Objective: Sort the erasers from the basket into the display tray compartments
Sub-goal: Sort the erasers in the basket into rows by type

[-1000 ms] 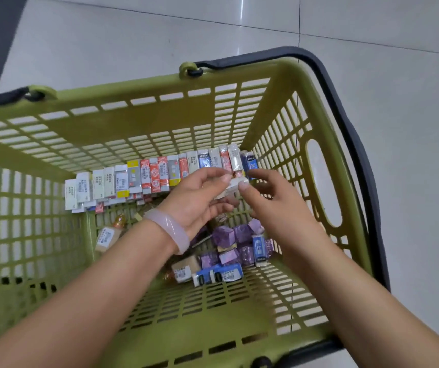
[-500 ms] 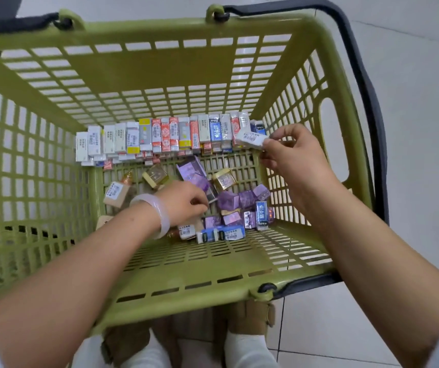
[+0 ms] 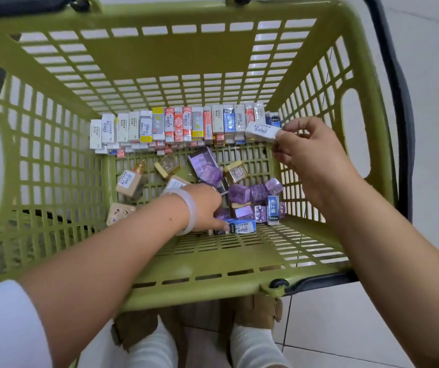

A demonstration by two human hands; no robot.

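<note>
A green plastic basket fills the view. Along its far floor edge stands a packed row of wrapped erasers, white, red, yellow and blue. My right hand pinches a white eraser with a barcode label at the row's right end. Loose purple erasers, tan boxed ones and blue ones lie scattered on the basket floor. My left hand, a pale bangle on its wrist, reaches down into this pile and its fingers touch a blue eraser. No display tray is in view.
The basket's dark handles hang along the right and far rims. It stands on a pale tiled floor. My feet in white socks and brown shoes are just below the near rim.
The white eraser passed from both hands into my right hand alone and moved to the row's right end. My left hand dropped into the loose pile and reached the blue eraser.
</note>
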